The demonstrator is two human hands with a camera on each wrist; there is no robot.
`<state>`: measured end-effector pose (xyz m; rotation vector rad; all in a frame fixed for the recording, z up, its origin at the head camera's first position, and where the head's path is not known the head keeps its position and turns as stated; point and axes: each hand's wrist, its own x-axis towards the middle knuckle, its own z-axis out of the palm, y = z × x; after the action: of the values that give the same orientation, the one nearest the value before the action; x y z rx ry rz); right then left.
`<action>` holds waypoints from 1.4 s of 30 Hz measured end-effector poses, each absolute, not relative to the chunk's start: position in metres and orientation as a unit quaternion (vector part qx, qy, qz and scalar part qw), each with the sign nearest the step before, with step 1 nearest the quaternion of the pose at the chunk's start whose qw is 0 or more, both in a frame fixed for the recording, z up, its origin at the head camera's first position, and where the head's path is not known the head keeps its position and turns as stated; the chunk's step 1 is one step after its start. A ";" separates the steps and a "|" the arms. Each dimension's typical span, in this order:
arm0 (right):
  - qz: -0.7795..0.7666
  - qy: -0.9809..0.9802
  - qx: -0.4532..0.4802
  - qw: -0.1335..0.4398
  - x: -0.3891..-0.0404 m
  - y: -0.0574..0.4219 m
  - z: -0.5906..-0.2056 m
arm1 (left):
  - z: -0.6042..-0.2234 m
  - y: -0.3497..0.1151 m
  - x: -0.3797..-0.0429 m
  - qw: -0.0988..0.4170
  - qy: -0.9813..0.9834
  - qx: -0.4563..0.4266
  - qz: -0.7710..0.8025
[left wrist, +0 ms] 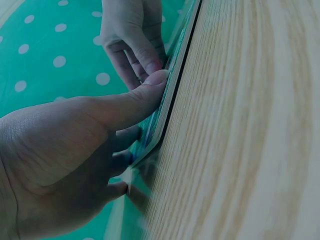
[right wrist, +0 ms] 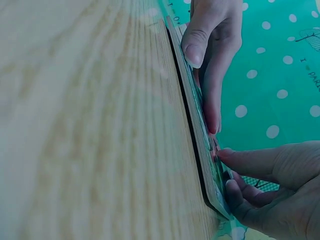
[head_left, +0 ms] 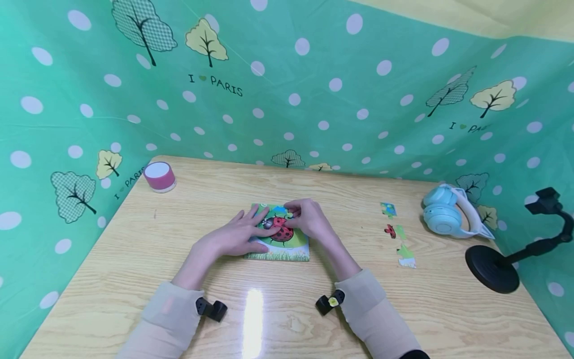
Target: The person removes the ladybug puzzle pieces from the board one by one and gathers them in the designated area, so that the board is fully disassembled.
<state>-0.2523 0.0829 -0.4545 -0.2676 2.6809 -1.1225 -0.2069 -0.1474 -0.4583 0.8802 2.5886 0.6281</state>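
A ladybug jigsaw puzzle (head_left: 287, 255) lies flat on the table, its red spotted ladybug on green grass partly covered by fingers. My left hand (head_left: 235, 233) spreads its straight fingers over the puzzle's left part, thumb by the lower edge. At the upper right corner, my right hand (head_left: 309, 218) pinches a small puzzle piece (head_left: 289, 215) between thumb and fingers, close over the board. In the right wrist view, the right thumb and fingertips of my right hand (right wrist: 280, 185) meet at the board's surface, and most of the piece is hidden.
Several loose puzzle pieces lie to the right, among them a blue-green one (head_left: 388, 209) and a red one (head_left: 390, 231). Light-blue headphones (head_left: 443, 218) and a black stand (head_left: 492, 269) are farther right. A pink cylinder (head_left: 160, 177) stands at the back left.
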 end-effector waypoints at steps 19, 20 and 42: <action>-0.400 0.907 -0.086 0.098 -0.253 0.082 -0.454 | -0.458 -0.147 -0.206 0.163 0.912 0.304 0.221; -0.400 0.907 -0.087 0.097 -0.253 0.081 -0.454 | -0.458 -0.147 -0.206 0.163 0.912 0.304 0.221; -0.378 0.914 -0.127 0.072 -0.259 0.090 -0.452 | -0.459 -0.147 -0.207 0.163 0.914 0.304 0.214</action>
<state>-0.2586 0.0905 -0.4516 -0.3823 2.7467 -1.1358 -0.2070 -0.1466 -0.4592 0.8664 2.6067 0.6111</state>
